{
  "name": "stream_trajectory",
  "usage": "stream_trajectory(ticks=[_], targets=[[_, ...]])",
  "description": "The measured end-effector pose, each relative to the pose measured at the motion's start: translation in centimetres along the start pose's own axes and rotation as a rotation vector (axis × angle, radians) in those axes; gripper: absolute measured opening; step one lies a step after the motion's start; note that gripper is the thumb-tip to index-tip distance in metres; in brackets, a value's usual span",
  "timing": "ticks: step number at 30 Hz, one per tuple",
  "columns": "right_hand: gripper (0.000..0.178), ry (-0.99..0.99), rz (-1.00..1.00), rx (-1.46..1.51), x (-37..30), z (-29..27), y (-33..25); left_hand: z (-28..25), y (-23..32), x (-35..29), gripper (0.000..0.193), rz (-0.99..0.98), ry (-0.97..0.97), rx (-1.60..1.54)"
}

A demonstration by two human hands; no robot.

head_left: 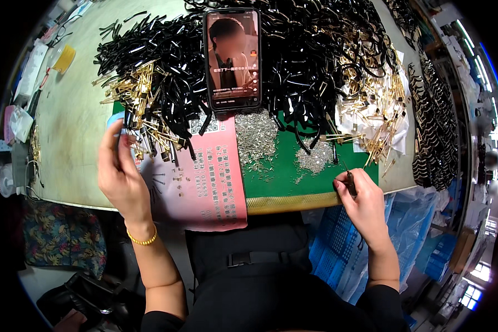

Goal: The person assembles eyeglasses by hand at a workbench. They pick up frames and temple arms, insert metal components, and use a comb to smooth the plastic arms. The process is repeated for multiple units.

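My left hand is at the near left edge of a heap of thin gold-coloured metal pieces, several with dark blocks at their ends. Its thumb and index finger curl toward each other by a dark piece; what lies between them is hard to make out. On the right, my right hand is closed around a small dark tool with a fine point, held upright at the front edge of a green mat. Tiny silver metal pieces, like small screws, lie heaped on the mat, with a smaller pile nearer that hand.
A phone playing a video stands upright mid-table, before a mass of glossy black strips. More gold pieces lie on white paper at right. A pink printed sheet overhangs the front edge. A yellow tape roll sits far left.
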State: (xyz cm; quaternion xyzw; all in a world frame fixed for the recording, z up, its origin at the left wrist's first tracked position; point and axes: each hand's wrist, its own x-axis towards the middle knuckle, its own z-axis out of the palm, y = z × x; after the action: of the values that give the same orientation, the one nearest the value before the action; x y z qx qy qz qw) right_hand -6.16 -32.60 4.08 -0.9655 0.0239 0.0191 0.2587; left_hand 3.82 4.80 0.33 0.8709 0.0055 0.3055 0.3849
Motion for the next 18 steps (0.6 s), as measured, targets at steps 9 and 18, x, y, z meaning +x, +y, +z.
stream_trajectory(ticks=[9, 18], targets=[[0.007, -0.120, 0.036, 0.783, -0.3, 0.3, -2.0, -2.7, 2.0, -6.7, 0.027, 0.123, -0.346, 0.277], [0.011, -0.301, 0.325, 1.217, 1.5, 2.2, -6.5, 1.2, 9.4, -10.3, 0.017, -0.095, -0.806, -0.632]])
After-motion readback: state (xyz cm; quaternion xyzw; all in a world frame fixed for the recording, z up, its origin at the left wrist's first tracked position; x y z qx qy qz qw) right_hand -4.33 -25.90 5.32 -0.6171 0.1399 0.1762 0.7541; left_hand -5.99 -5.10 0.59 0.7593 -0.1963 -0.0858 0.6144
